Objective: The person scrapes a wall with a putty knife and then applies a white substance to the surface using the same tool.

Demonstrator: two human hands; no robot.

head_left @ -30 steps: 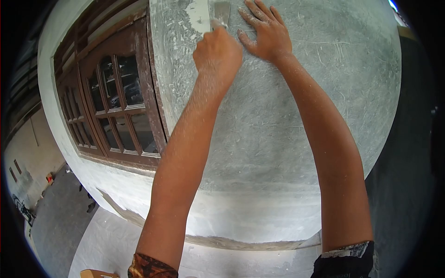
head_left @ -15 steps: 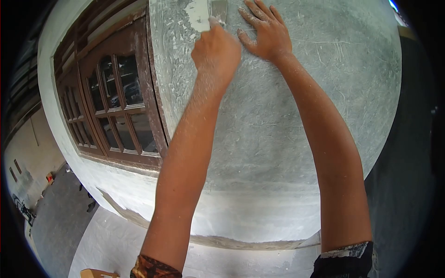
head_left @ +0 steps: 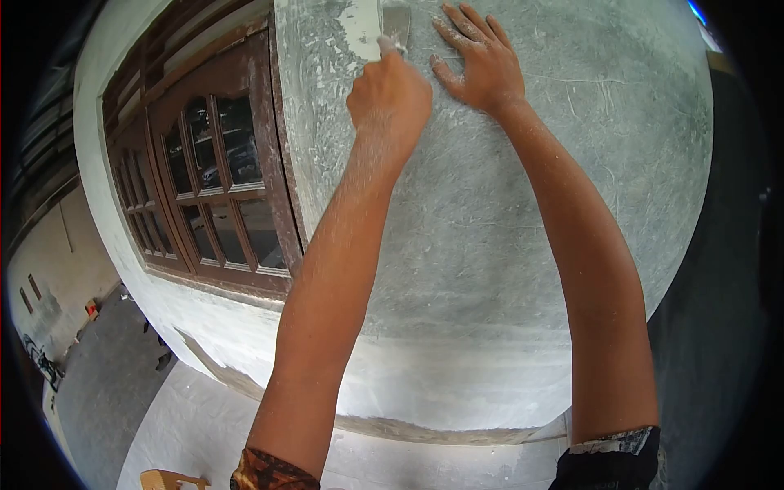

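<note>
My left hand (head_left: 390,91) is closed around the handle of a putty knife, with one digit stretched up along it. The putty knife's grey blade (head_left: 397,24) lies against the wall at the top edge of the view, next to a white bare patch (head_left: 359,26); the handle is hidden in my fist. My right hand (head_left: 483,69) rests on the grey wall (head_left: 490,229) just right of the blade, palm to the surface and fingers spread. Pale dust covers both hands and the left forearm.
A brown wooden window (head_left: 208,155) with glass panes is set in the wall at the left. A pale floor (head_left: 196,425) runs along the wall's foot, with part of a wooden object (head_left: 167,480) at the bottom edge. Darker paving (head_left: 114,367) lies at far left.
The wall, window and both hands appear shifted slightly right and down in view. My left hand still grips the putty knife by the white patch, and my right palm stays on the wall.
</note>
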